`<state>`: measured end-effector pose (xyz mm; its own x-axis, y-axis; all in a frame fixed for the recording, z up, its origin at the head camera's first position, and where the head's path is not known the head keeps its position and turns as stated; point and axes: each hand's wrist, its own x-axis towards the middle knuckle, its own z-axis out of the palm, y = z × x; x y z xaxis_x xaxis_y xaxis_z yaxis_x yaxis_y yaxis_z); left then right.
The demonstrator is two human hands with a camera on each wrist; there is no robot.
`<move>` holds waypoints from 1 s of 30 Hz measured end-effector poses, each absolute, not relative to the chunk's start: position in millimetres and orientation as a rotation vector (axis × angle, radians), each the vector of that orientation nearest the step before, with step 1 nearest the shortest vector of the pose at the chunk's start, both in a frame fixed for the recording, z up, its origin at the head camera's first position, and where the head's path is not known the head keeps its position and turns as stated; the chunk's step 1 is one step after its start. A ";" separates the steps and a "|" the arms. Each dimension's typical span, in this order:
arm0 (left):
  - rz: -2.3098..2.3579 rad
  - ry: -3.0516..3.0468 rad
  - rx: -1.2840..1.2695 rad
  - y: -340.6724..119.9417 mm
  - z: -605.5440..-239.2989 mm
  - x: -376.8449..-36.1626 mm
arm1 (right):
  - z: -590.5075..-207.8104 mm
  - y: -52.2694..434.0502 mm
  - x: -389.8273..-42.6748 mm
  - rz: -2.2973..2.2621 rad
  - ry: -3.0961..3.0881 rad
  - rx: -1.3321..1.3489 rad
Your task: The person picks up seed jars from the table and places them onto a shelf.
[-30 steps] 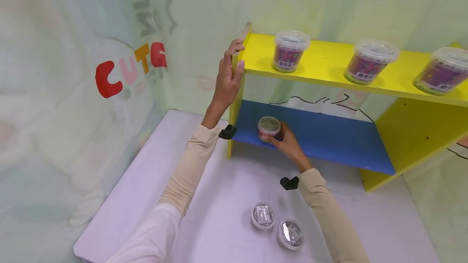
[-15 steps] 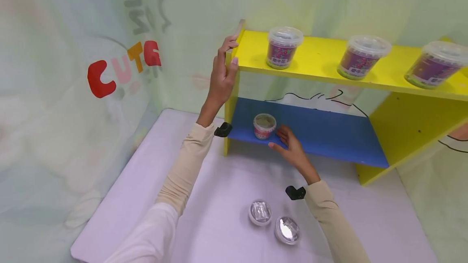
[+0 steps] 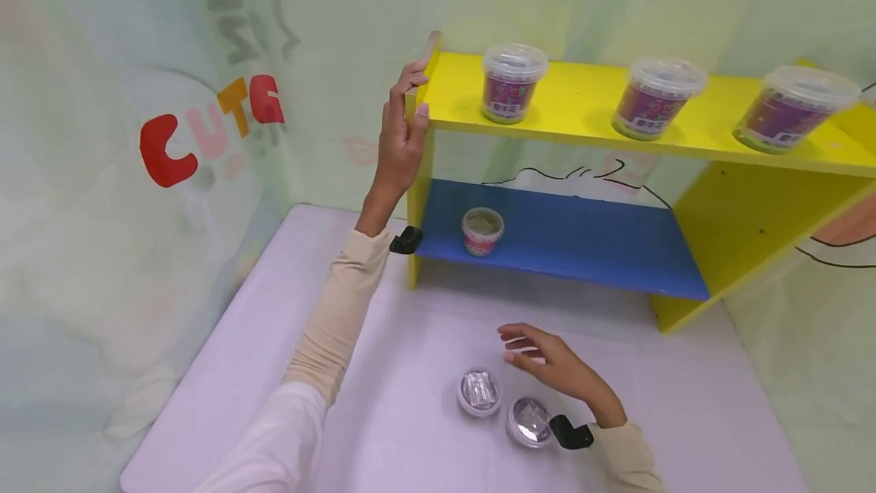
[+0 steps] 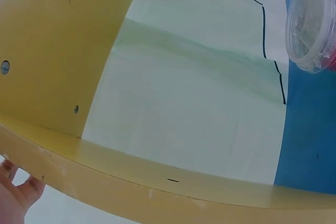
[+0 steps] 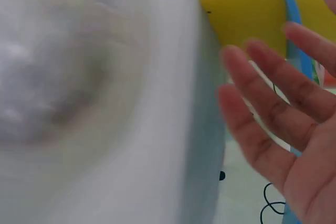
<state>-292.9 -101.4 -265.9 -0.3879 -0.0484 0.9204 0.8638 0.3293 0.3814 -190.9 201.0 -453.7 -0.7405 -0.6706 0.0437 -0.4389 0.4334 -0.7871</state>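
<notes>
Pink-labelled tub on blue shelf; right hand free

Head view: tub small, upright, clear-rimmed, grey-brown showing through the top; sits near the shelf's left end, close to its front edge. Left hand grips the upper left corner of the yellow shelf unit, arm stretched forward, thumb on the front. Right hand over the white table, released, fingers loosely bent, near a left silvery-topped tub and a right silvery-topped tub.

Left wrist view: tub cut off at the right edge, lid translucent, a strip of red side below. Left fingertips against the yellow board, lower left.

Right wrist view: right palm visible, fingers apart; big silvery shape at left, too blurred to read.
</notes>
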 end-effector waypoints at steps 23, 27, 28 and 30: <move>-1.235 -1.701 -0.688 -105.4 -288.7 -320.4 | -490.5 181.0 -123.4 -0.748 2.675 -0.835; -1.225 -1.679 -0.713 -106.9 -288.3 -324.9 | -492.0 176.0 -120.4 -0.691 2.772 -0.771; -1.224 -1.680 -0.712 -106.9 -288.3 -324.9 | -492.2 174.8 -119.8 -0.690 2.787 -0.760; -1.231 -1.680 -0.716 -106.6 -287.8 -324.5 | -493.2 173.2 -118.7 -0.683 2.819 -0.750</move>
<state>-324.5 -106.6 -287.8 -0.4221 -0.0567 0.9048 0.8458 0.3347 0.4155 -118.7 173.2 -493.2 -0.8649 -0.5015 -0.0228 -0.4355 0.7721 -0.4628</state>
